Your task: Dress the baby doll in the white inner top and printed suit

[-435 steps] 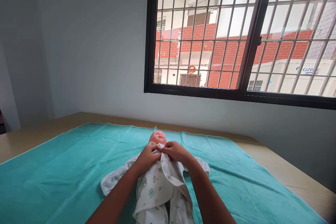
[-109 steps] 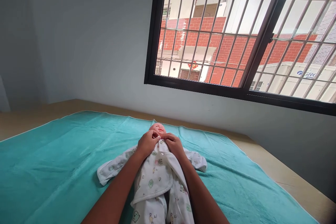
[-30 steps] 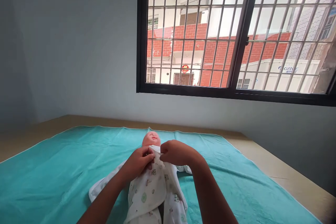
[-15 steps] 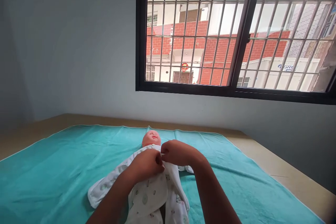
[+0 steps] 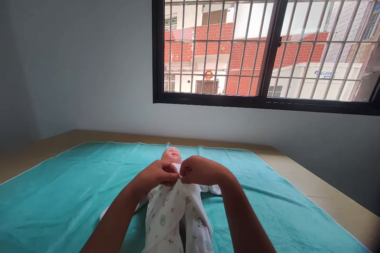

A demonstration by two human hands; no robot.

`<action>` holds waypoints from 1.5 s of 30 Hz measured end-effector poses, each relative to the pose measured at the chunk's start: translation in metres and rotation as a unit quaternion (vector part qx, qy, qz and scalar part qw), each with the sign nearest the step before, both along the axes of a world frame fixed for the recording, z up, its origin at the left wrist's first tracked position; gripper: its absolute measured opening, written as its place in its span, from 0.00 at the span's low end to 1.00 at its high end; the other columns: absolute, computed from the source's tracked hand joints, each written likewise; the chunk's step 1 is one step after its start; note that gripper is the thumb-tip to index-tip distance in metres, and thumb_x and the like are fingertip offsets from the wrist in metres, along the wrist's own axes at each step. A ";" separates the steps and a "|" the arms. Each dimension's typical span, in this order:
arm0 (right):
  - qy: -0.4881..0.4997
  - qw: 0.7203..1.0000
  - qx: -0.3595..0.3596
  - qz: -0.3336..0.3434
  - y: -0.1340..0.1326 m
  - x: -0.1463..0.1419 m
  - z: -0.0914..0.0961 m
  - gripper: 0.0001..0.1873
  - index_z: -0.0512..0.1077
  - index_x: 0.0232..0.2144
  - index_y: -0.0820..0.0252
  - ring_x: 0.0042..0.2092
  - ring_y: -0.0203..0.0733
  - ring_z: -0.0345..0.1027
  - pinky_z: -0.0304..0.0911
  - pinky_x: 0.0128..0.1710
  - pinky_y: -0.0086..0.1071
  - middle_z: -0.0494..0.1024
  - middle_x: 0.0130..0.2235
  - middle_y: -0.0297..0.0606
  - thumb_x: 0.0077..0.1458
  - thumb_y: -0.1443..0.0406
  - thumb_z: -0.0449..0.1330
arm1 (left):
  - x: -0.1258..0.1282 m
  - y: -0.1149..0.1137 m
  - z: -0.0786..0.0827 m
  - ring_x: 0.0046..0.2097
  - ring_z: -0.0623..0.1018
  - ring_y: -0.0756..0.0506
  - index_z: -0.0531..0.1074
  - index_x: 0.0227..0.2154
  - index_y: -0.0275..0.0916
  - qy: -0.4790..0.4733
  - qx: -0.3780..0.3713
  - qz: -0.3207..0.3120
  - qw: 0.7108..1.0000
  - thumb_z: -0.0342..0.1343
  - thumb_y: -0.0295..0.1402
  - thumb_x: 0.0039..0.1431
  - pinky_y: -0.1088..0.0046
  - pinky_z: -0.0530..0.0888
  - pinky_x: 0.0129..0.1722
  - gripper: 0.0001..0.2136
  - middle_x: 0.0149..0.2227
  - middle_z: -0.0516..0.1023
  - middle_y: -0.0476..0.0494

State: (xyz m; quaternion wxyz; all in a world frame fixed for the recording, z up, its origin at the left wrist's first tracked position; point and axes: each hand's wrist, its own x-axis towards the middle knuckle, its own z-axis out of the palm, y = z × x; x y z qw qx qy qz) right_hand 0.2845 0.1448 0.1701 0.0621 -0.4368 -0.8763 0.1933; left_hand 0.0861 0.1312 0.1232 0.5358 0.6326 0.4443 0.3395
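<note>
A baby doll (image 5: pixel 172 154) lies on its back, dressed in a white patterned romper (image 5: pixel 166 213) whose front panels overlap across the body. My left hand (image 5: pixel 158 174) pinches the romper's cloth at the chest, below the doll's chin. Right beside it, my right hand (image 5: pixel 197 170) has its fingers closed on the front edge of the same garment. The two sets of fingertips nearly meet. What small fastening they may hold is hidden. One sleeve (image 5: pixel 212 189) shows beyond my right wrist; the other is mostly behind my left forearm.
A turquoise blanket (image 5: pixel 74 193) with a few creases is spread under the doll. It lies on a light wooden surface (image 5: pixel 320 193), whose edge shows on both sides. Behind stand a grey wall (image 5: pixel 89 55) and a black-framed barred window (image 5: pixel 208 99).
My left hand has moved up and slightly left, toward the doll's neck, drawing the romper's front panel up with it. My right hand has stayed nearly in place.
</note>
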 end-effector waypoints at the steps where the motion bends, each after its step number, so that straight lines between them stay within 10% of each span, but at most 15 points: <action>1: 0.005 1.000 -0.001 0.003 0.000 0.001 0.000 0.06 0.64 0.20 0.58 0.25 0.31 0.45 0.41 0.21 0.29 0.60 0.23 0.26 0.46 0.65 0.55 | -0.001 0.000 -0.001 0.33 0.74 0.49 0.76 0.26 0.36 -0.007 -0.002 -0.003 1.000 0.63 0.34 0.49 0.73 0.70 0.38 0.06 0.28 0.75 0.49; 29: 0.034 0.998 0.031 -0.038 0.005 -0.009 -0.007 0.08 0.76 0.29 0.54 0.29 0.32 0.61 0.50 0.24 0.26 0.75 0.29 0.28 0.45 0.65 0.57 | 0.001 0.006 -0.011 0.36 0.80 0.45 0.69 0.38 0.38 -0.100 -0.030 0.023 0.994 0.68 0.35 0.45 0.65 0.76 0.41 0.18 0.33 0.78 0.45; 45: -0.105 0.981 0.157 -0.038 -0.004 -0.029 -0.009 0.08 0.66 0.18 0.59 0.23 0.31 0.47 0.41 0.22 0.31 0.62 0.20 0.30 0.44 0.65 0.59 | 0.012 0.018 -0.027 0.29 0.75 0.48 0.66 0.35 0.41 -0.033 -0.028 0.084 0.996 0.61 0.31 0.43 0.72 0.71 0.27 0.14 0.28 0.75 0.50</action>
